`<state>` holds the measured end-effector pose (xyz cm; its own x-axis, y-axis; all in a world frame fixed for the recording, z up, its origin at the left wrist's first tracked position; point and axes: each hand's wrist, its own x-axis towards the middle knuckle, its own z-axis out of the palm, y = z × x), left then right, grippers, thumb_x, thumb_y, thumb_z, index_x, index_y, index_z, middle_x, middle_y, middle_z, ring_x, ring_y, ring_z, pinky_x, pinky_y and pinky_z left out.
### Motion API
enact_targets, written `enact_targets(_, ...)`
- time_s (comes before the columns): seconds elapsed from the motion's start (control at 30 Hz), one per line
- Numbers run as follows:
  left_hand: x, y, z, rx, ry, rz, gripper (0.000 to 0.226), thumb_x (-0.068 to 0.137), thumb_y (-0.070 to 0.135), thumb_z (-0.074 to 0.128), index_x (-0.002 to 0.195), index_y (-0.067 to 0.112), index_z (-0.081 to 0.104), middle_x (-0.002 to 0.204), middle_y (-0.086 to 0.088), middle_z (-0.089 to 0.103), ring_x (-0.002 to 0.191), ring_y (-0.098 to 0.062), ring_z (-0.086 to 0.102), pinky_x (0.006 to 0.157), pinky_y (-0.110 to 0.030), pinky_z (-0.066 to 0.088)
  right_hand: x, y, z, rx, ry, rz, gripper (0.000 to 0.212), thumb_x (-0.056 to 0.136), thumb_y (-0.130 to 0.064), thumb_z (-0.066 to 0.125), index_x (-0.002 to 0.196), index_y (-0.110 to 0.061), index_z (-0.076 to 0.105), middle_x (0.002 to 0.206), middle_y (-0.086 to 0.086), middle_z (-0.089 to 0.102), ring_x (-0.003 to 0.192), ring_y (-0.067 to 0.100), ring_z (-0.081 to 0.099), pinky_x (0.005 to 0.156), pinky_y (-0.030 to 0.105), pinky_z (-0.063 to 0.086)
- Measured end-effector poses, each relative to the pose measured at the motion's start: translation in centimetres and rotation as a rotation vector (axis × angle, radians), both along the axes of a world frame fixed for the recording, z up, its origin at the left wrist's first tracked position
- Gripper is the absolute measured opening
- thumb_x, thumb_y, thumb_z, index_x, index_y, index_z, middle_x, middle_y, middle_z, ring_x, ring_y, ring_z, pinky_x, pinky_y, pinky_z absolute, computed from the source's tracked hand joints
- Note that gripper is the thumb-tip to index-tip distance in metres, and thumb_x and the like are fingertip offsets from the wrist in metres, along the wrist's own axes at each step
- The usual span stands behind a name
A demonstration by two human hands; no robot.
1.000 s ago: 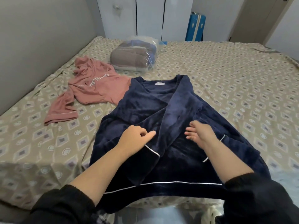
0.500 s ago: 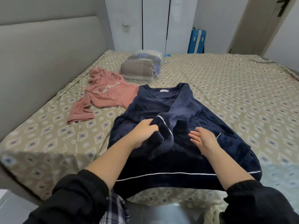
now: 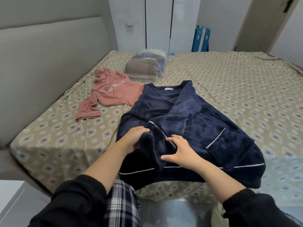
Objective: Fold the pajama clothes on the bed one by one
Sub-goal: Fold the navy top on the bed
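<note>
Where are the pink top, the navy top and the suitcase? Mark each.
pink top [image 3: 118, 95], head view, chest below the lettering
navy top [image 3: 213, 122], head view, body fabric
suitcase [image 3: 200, 40], head view, blue shell

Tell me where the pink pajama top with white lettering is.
In the head view, the pink pajama top lies on the bed at left, touching the navy fleece pajama top, just before the plastic-wrapped bundle.
</note>
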<state>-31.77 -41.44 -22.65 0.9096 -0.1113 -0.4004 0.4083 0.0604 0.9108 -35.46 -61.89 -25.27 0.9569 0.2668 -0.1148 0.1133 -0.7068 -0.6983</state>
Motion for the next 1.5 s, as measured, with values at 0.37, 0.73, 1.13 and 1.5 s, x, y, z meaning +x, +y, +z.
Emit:
enact_targets(0.37, -1.2, 0.7, -1.2, 0.026, -0.128, 0.001, 0.02, 0.097, 0.027, 0.056, 0.112, 0.015, 0.062, 0.106, -0.005, 0.069, 0.094, -0.016, 0.065, 0.073, -0.03, 0.051, -1.0, 3.8, -1.1, 0.133, -0.393, -0.106, 0.011, 0.079, -0.014, 0.07, 0.078, -0.015, 0.06, 0.112, -0.004, 0.052, 0.11, 0.013, 0.046, 0.098, 0.028, 0.038)
enact_targets(0.73, 0.1, 1.4, 0.5, 0.956, -0.742, 0.044, 0.053, 0.08, 0.007, 0.057, 0.128, 0.029, 0.061, 0.111, -0.003, 0.071, 0.106, -0.026, 0.063, 0.091, -0.035, 0.049, 1.3, -2.3, 5.1, -0.09, -0.218, -0.117, 0.013, 0.082, -0.009, 0.062, 0.085, -0.022, 0.06, 0.077, -0.003, 0.064, 0.08, 0.019, 0.06, 0.063, 0.022, 0.038)
enact_targets(1.13, 1.1, 3.2, 2.0, 0.789, -0.275, -0.872, 0.028, 0.078, 0.036, 0.056, 0.089, 0.024, 0.078, 0.114, 0.011, 0.07, 0.112, -0.007, 0.059, 0.101, -0.027, 0.043, 0.9, -2.7, 3.0, -0.301, 0.179, 0.281, 0.027, 0.088, -0.03, 0.059, 0.072, -0.01, 0.062, 0.07, 0.002, 0.063, 0.063, 0.008, 0.053, 0.06, 0.019, 0.04)
enact_targets(1.5, 1.6, -0.8, -1.8, 0.629, 0.002, -0.324, 0.031, 0.085, 0.042, 0.067, 0.095, 0.012, 0.063, 0.092, -0.003, 0.064, 0.085, -0.019, 0.062, 0.081, -0.034, 0.053, 4.0, -1.3, -0.3, 0.465, 0.449, -0.455, 0.014, 0.092, -0.016, 0.063, 0.091, -0.003, 0.059, 0.075, 0.014, 0.059, 0.059, 0.021, 0.056, 0.056, 0.029, 0.052)
